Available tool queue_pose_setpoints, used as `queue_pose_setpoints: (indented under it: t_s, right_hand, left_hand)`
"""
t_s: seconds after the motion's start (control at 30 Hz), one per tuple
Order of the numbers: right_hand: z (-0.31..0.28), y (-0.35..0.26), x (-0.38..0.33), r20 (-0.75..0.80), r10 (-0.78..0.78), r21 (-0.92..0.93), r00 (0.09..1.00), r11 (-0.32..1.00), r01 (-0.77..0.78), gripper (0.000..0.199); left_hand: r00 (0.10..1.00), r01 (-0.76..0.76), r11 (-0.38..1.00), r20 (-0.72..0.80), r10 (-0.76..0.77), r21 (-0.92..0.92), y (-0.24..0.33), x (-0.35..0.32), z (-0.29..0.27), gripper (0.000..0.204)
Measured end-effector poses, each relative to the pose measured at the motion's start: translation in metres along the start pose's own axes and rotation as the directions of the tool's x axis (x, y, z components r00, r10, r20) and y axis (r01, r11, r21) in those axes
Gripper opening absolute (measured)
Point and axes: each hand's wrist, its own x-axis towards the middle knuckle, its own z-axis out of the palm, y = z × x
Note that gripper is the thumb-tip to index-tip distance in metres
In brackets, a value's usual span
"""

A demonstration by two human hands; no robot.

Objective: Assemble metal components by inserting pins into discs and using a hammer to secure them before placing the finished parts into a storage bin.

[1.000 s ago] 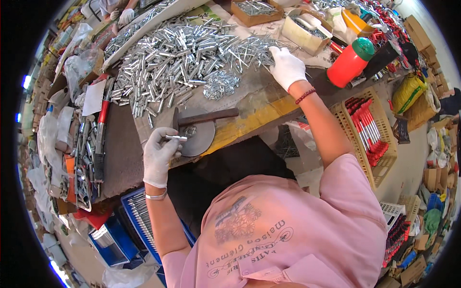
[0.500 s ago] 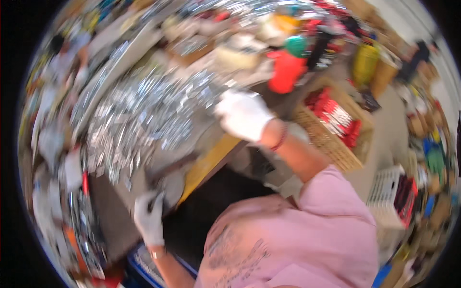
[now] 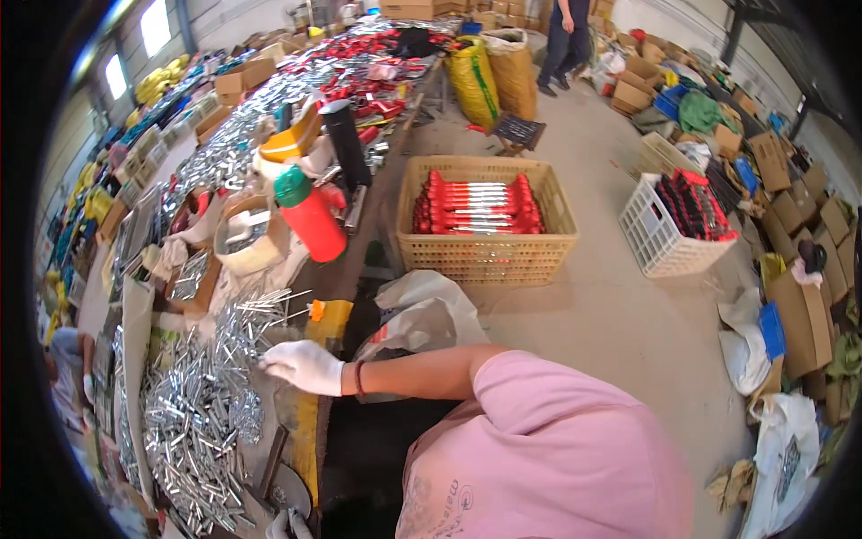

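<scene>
The left grip [image 3: 280, 527] has shifted partly out of view, contents unclear.

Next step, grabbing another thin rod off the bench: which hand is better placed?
Right, probably. The right hand is beside the thin rods. The left hand is farther off, near the round plate and partly cut off by the picture's lower edge.

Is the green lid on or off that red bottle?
It's on: the green lid sits on top of the red bottle, covering its whole top. I can't tell how tightly it's closed.
</scene>
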Motion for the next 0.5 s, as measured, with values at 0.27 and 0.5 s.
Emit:
queue_pose_setpoints:
  t_s: [0.27, 0.5]
  right_hand:
    - [0.007, -0.015, -0.007, -0.028, 0.002, -0.003, 1.0, 1.0, -0.002, 0.02]
    - [0.002, -0.013, -0.007, -0.009, 0.056, -0.132, 0.998, 0.99, -0.057, 0.016]
  left_hand:
    - [0.999, -0.019, 0.999, -0.04, 0.02, 0.026, -0.002, -0.009, 0.0, 0.018]
    - [0.996, -0.062, 0.992, -0.05, 0.068, 0.112, 0.002, -0.006, 0.009, 0.02]
